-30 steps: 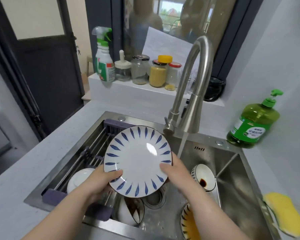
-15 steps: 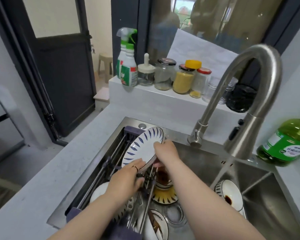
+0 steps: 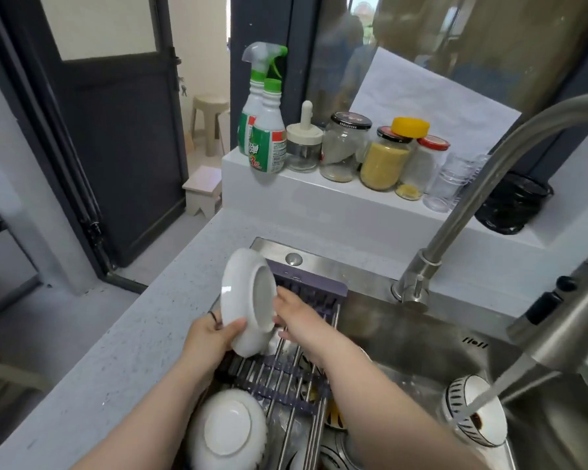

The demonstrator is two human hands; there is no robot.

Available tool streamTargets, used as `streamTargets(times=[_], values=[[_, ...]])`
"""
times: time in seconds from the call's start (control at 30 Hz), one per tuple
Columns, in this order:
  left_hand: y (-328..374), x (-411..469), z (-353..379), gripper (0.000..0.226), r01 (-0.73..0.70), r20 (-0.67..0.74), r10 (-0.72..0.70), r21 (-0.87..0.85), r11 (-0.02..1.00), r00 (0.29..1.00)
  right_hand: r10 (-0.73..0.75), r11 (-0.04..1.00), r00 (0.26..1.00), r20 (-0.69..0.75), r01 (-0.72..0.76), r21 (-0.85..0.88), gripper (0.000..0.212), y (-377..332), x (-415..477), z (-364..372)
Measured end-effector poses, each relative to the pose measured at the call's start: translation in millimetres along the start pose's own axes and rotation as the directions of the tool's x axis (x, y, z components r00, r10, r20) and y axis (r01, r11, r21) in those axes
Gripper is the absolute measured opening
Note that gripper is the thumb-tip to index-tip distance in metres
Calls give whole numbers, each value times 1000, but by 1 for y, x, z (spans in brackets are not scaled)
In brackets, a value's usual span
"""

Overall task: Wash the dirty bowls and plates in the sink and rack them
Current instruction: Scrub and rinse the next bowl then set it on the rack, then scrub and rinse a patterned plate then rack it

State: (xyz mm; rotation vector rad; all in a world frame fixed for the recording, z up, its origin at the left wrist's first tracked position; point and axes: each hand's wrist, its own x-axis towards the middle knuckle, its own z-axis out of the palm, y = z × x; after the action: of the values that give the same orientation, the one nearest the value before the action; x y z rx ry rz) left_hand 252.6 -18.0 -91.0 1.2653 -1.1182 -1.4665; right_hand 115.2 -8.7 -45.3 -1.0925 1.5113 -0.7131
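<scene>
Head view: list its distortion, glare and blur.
In the head view the wide lens bends the faucet and the door frame near the edges; in the same view the window glass shows murky reflections, the white plate looks slightly washed out, and the running water is smeared.

The plate (image 3: 248, 300) shows only its back, hiding its face and the fingers of the left hand (image 3: 206, 337). The rack (image 3: 296, 368) half-covers dishes (image 3: 335, 420) beneath. The faucet (image 3: 489, 184) leaves the frame's right edge.

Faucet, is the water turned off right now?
No, water streams from the faucet into the striped bowl in the sink.
</scene>
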Motion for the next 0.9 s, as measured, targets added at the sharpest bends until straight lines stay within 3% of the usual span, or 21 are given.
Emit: streamTargets(times=[0.13,0.27,0.33,0.5,0.7,0.9], values=[[-3,7,-13,18,86,12,-85,-114,990,996,38,996,998,44,-34,-77,49,18,13,19],[-8,12,-22,17,95,2,-95,-60,994,995,96,987,993,76,-85,-133,54,36,21,35],[-7,17,-23,20,40,-52,-37,63,997,998,97,985,992,86,-83,-149,57,45,22,41],[2,15,-14,69,-91,-94,143,419,903,985,49,966,996,68,-30,-256,66,50,28,45],[-5,14,-10,70,-100,-42,155,599,794,987,20,923,997,79,12,-383,70,58,31,42],[1,12,-11,76,-69,-73,180,737,673,981,-23,946,999,29,31,-321,64,51,9,39]])
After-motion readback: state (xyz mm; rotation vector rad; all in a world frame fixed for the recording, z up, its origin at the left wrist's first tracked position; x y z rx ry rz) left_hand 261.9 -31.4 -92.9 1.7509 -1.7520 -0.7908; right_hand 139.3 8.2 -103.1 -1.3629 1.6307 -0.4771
